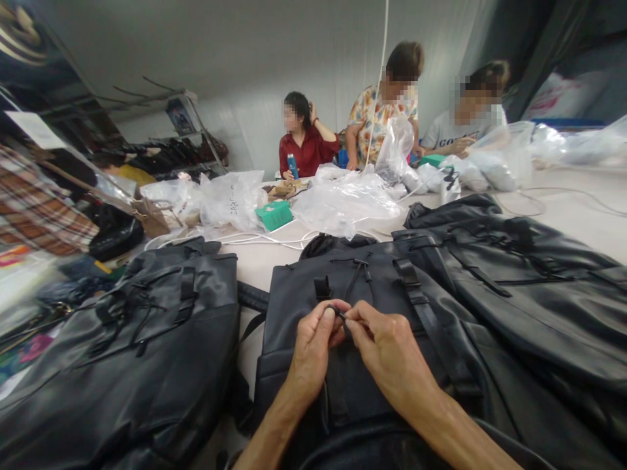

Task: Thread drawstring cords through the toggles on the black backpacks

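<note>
A black backpack (294, 287) lies flat on the table in front of me. Just above its front, my left hand (318, 333) and my right hand (375, 333) meet. Between the left thumb and fingers is pinched a thin black cord (339, 313), and the right fingertips grip the same cord close by. Its far end is hidden by my fingers. A drawstring with cord ends (363, 269) hangs at the top of the backpack, beyond my hands. Beside it is a black buckle strap (322, 287).
More black backpacks lie left (196, 339) and right (533, 281). Behind them are clear plastic bags (347, 202), a green box (274, 215) and white cables (264, 240). Several people sit or stand across the table (578, 196); one holds a blue bottle (292, 166).
</note>
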Action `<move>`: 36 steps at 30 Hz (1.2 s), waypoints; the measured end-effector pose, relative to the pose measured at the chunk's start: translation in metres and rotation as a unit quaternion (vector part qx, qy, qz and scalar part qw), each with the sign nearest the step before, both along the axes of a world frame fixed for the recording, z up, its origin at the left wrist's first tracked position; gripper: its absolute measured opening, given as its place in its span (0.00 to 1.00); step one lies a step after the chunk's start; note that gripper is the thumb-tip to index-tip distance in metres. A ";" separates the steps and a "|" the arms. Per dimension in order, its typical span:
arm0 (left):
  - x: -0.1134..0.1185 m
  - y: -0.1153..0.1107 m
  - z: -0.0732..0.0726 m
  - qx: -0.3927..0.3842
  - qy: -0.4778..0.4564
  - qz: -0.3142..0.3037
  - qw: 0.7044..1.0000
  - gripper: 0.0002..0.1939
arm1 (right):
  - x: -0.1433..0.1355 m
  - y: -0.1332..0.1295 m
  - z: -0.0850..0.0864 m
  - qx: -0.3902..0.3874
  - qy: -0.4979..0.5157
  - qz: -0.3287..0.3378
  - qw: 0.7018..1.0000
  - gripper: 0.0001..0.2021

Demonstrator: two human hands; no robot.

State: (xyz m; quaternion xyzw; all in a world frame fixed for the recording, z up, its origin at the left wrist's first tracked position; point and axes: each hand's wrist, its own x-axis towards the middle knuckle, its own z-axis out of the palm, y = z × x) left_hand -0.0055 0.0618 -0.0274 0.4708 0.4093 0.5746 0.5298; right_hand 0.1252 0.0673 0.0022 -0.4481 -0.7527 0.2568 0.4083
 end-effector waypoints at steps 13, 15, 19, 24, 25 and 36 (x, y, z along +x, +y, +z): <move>0.001 0.006 0.000 0.000 0.030 0.082 0.996 0.18 | -0.016 -0.004 -0.006 0.174 -0.272 -0.118 0.939 0.07; 0.001 0.007 -0.002 -0.014 0.023 0.070 0.997 0.18 | -0.017 -0.005 -0.007 0.176 -0.263 -0.118 0.941 0.08; 0.002 0.008 -0.003 -0.014 0.005 0.048 0.999 0.17 | -0.018 -0.006 -0.011 0.152 -0.188 -0.090 0.966 0.07; 0.003 0.004 0.001 -0.007 0.011 0.041 0.999 0.15 | -0.018 -0.003 -0.011 0.064 -0.039 -0.043 0.996 0.06; 0.003 0.004 0.002 -0.005 0.019 0.039 0.999 0.14 | -0.017 -0.002 -0.010 0.012 0.018 -0.023 1.000 0.05; -0.001 0.000 0.005 0.005 0.035 0.120 0.992 0.13 | -0.013 0.004 0.005 0.087 -0.028 0.017 0.996 0.17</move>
